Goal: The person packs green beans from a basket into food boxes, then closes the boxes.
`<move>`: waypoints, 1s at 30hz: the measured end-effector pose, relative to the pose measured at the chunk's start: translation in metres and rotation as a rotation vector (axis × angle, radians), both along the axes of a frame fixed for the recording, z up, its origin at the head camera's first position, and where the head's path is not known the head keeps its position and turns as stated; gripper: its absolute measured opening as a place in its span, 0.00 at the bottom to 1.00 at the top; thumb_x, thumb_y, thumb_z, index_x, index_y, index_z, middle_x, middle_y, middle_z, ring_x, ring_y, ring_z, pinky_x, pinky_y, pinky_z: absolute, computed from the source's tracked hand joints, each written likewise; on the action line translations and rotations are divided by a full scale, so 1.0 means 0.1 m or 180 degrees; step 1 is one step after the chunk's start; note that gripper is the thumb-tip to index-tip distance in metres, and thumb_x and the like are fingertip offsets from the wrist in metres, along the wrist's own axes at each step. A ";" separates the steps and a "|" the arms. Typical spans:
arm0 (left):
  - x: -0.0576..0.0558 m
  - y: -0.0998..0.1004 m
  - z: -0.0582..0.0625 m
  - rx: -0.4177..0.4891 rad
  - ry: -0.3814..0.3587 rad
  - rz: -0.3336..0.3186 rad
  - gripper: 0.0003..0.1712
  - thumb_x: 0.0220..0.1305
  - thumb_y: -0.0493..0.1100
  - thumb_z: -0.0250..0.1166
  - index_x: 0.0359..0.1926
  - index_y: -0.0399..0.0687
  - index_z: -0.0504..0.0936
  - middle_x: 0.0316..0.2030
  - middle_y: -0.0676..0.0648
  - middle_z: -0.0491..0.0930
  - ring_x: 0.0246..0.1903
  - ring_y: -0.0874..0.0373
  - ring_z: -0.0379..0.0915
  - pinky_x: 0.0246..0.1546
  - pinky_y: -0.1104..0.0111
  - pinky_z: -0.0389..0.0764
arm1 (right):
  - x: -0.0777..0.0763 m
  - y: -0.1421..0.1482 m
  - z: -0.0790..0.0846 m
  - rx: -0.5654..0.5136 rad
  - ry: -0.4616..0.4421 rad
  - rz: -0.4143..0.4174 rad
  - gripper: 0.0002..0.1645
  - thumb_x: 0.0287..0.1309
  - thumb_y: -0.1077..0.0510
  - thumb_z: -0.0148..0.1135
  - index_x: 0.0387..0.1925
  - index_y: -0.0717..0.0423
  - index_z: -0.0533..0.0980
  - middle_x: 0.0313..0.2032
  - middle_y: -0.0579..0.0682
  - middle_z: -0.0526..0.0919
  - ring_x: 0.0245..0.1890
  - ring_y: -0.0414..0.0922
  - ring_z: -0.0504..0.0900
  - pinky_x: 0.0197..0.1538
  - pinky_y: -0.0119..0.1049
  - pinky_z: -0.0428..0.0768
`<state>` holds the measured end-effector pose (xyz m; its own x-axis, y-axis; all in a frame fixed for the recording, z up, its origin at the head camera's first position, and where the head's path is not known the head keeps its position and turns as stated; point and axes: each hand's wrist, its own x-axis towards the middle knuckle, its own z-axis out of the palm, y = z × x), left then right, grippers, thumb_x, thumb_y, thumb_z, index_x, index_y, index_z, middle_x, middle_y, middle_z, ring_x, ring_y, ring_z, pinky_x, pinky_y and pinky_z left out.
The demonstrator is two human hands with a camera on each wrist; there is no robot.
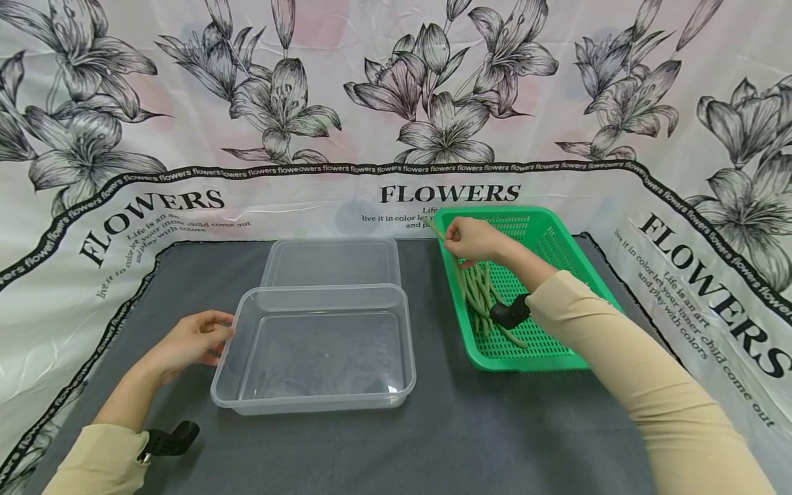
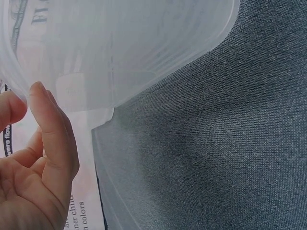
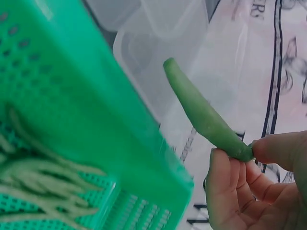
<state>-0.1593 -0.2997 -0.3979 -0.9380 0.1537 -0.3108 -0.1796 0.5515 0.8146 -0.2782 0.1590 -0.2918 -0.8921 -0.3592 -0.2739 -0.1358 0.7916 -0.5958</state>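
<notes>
My left hand [image 1: 188, 344] pinches the left rim of a clear plastic container [image 1: 328, 357], thumb on one side and fingers on the other. The container stands upright, and bare floor shows inside it. Over the far left corner of a green basket [image 1: 513, 220], my right hand [image 1: 476, 240] pinches one green bean [image 3: 204, 115] by its end between thumb and fingers. The bean points up and away from the fingertips. Several more long green beans [image 1: 479, 295] lie in a bunch on the basket's left side, below that hand.
A flat clear lid [image 1: 334, 261] lies behind the container, partly overlapped by it. Grey cloth [image 1: 433, 440] covers the table, and a flower-printed sheet [image 1: 297, 199] rises behind and at both sides. The basket's perforated walls stand right of the container, with a strip of cloth between them.
</notes>
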 end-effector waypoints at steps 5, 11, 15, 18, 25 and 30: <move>0.00 0.00 0.00 0.0020 0.0003 -0.0015 0.31 0.68 0.50 0.53 0.62 0.32 0.60 0.44 0.37 0.74 0.37 0.53 0.72 0.34 0.62 0.80 | 0.05 -0.20 -0.05 -0.0085 -0.0112 0.0016 0.13 0.65 0.60 0.47 0.47 0.65 0.65 0.46 0.61 0.72 0.31 0.45 0.78 0.35 0.36 0.82; 0.00 -0.01 -0.01 0.0021 -0.0010 -0.0015 0.31 0.67 0.50 0.53 0.62 0.32 0.60 0.44 0.38 0.74 0.37 0.54 0.72 0.35 0.62 0.80 | 0.11 -0.44 -0.12 -0.0240 -0.0143 0.0116 0.10 0.64 0.60 0.48 0.43 0.64 0.68 0.39 0.56 0.73 0.29 0.44 0.78 0.34 0.34 0.82; 0.00 -0.01 -0.01 0.0016 -0.0006 -0.0023 0.32 0.67 0.51 0.53 0.62 0.32 0.60 0.45 0.38 0.74 0.37 0.54 0.72 0.35 0.62 0.80 | 0.16 -0.60 -0.17 -0.0396 -0.0201 0.0178 0.11 0.64 0.60 0.48 0.43 0.65 0.69 0.39 0.56 0.74 0.33 0.45 0.78 0.34 0.35 0.82; -0.01 -0.01 0.00 0.0016 0.0006 -0.0017 0.32 0.67 0.51 0.53 0.62 0.32 0.60 0.45 0.38 0.74 0.37 0.54 0.72 0.35 0.62 0.80 | 0.19 -0.71 -0.21 -0.0469 -0.0270 0.0217 0.10 0.64 0.60 0.48 0.43 0.63 0.69 0.42 0.57 0.75 0.35 0.46 0.78 0.35 0.36 0.82; -0.01 0.00 0.01 0.0041 0.0008 -0.0009 0.31 0.67 0.50 0.54 0.62 0.32 0.60 0.45 0.37 0.74 0.36 0.54 0.72 0.34 0.62 0.80 | 0.28 -0.96 -0.39 -0.0573 -0.0391 0.0305 0.08 0.64 0.61 0.49 0.41 0.62 0.68 0.39 0.56 0.76 0.33 0.47 0.79 0.35 0.39 0.82; 0.01 0.00 -0.02 0.0044 -0.0001 0.0023 0.31 0.67 0.50 0.54 0.62 0.32 0.61 0.45 0.37 0.74 0.36 0.54 0.72 0.34 0.63 0.80 | 0.38 -1.17 -0.50 -0.0662 -0.0530 0.0353 0.07 0.64 0.61 0.50 0.41 0.62 0.69 0.39 0.56 0.76 0.33 0.47 0.79 0.32 0.35 0.82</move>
<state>-0.1580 -0.2992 -0.3997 -0.9390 0.1510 -0.3089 -0.1838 0.5389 0.8221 -0.2403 0.0424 -0.3417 -0.7932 -0.5159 -0.3235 -0.1015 0.6358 -0.7651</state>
